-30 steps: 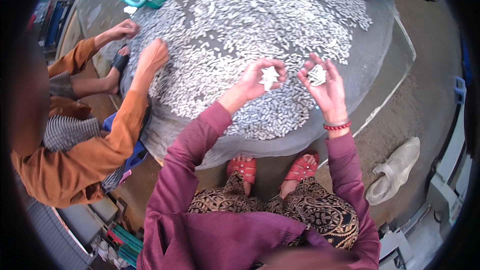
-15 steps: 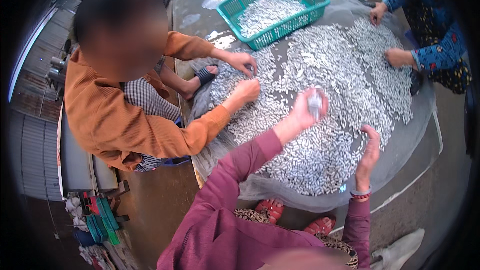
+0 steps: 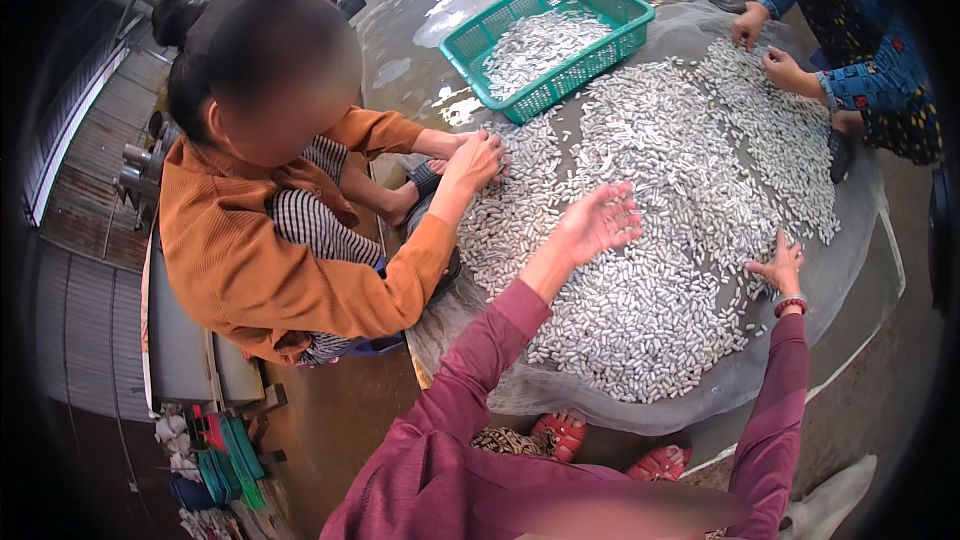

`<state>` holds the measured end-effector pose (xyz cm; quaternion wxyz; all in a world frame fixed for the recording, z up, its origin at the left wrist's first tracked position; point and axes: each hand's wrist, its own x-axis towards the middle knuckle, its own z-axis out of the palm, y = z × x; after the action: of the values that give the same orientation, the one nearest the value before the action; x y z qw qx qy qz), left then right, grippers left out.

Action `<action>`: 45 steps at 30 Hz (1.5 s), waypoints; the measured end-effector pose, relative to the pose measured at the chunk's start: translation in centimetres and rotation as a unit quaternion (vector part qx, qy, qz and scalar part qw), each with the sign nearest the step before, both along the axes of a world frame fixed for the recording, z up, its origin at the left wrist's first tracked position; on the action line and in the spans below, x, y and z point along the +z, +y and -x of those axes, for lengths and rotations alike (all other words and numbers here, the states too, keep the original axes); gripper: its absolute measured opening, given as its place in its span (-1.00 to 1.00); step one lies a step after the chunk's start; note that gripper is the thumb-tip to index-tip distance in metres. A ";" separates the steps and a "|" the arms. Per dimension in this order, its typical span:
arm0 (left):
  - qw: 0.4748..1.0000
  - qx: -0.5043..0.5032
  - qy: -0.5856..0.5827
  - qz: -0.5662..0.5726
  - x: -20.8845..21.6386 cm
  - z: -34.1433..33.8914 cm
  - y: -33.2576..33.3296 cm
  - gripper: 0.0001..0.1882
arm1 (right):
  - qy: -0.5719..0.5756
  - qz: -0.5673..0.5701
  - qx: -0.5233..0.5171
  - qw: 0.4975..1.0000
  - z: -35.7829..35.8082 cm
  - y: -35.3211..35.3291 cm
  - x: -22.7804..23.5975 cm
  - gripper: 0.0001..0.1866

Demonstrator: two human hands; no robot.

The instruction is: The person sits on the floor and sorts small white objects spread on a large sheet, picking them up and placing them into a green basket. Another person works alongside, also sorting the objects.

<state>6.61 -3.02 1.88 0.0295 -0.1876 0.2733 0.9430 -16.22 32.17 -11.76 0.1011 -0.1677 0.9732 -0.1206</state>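
A broad spread of small silvery-white, capsule-shaped pieces [image 3: 640, 325] covers the sheet in front of me; I cannot make out exactly what they are. My left hand [image 3: 602, 223] is above the middle of the spread, palm turned up and fingers apart, with nothing in it. At the right edge of the same pieces is my right hand [image 3: 780, 266], its fingers spread and the thumb reaching toward the pile. It looks to be touching or just over the outermost pieces.
A green plastic basket [image 3: 615, 43] holding more pieces stands at the far side. A thin translucent sheet [image 3: 850, 230] lies under the spread. On the left, a person in an orange jacket [image 3: 290, 265] works at the pieces; at far right, another person's patterned blue sleeves [image 3: 860, 85] reach in.
My left hand has let go of the silvery pieces in its palm and opened, shifting slightly left and down. My right hand has moved right and up to the spread's edge.
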 end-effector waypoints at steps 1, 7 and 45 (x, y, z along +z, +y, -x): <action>1.000 -0.017 -0.002 0.012 0.4 -0.6 1.1 -0.56 | 0.016 0.025 0.006 1.000 -0.1 -0.2 -0.6 0.25; 0.992 -0.038 0.067 0.096 1.3 -2.4 1.2 -0.60 | 0.021 0.197 0.143 0.970 -3.4 -0.5 -3.0 -0.11; 0.378 -0.169 0.051 0.909 -9.0 -2.0 5.3 -0.75 | -0.378 0.565 -0.051 0.732 -16.5 -1.9 12.1 -0.43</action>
<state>8.62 2.29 -7.12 -0.0142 -0.0036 0.9936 0.1123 0.25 30.27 0.35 0.3405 -0.0844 0.6142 -0.7069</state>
